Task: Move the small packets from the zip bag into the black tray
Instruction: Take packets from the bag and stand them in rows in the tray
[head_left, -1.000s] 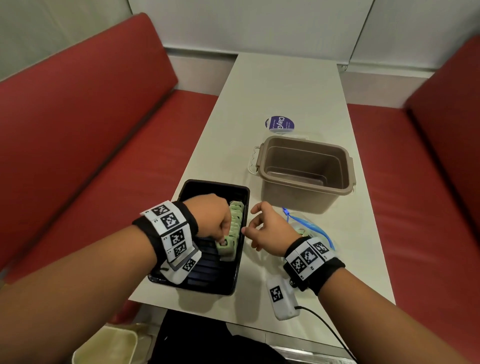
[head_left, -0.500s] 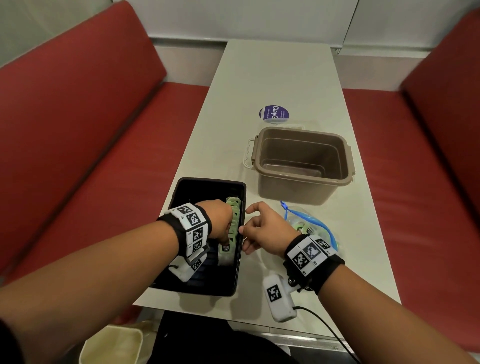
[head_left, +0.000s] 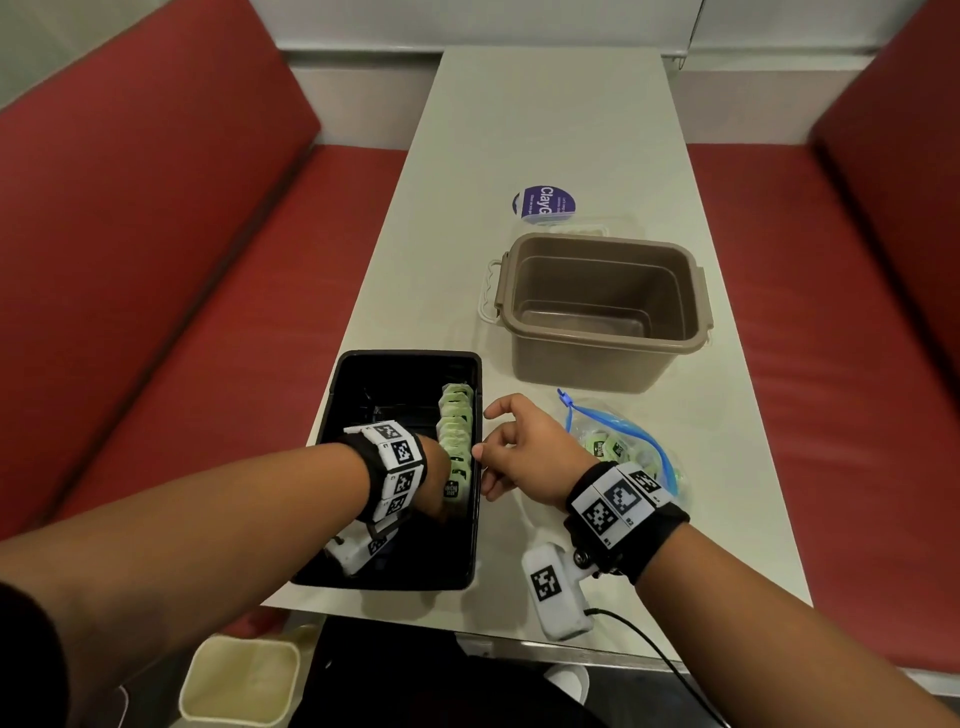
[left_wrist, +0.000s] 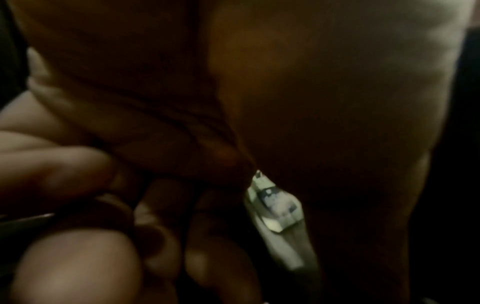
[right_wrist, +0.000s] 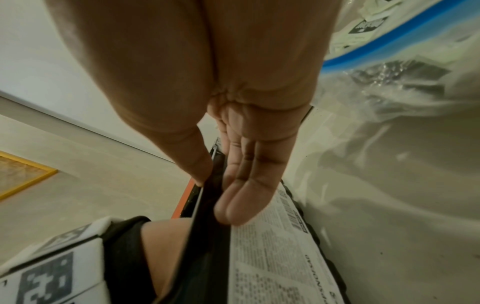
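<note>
The black tray (head_left: 363, 395) lies at the near left of the table. A row of green packets (head_left: 456, 415) stands along its right wall. My left hand (head_left: 441, 486) is down inside the tray at the near end of that row. In the dark left wrist view its curled fingers (left_wrist: 166, 205) and thumb pinch one packet (left_wrist: 275, 205). My right hand (head_left: 498, 452) holds the tray's right wall, thumb (right_wrist: 200, 170) on the rim and fingers (right_wrist: 241, 193) against the outer side. The zip bag (head_left: 649, 452), blue-zippered with packets inside, lies just right of that hand.
An empty brown tub (head_left: 602, 312) stands behind the bag, with a purple round sticker (head_left: 544, 202) beyond it. A white marker-tagged device (head_left: 553, 592) with a cable lies near the table's front edge. Red benches flank the table. A cream bin (head_left: 244, 680) sits on the floor.
My left hand has moved toward me along the packet row, deeper into the tray. The right hand stays at the tray's right wall.
</note>
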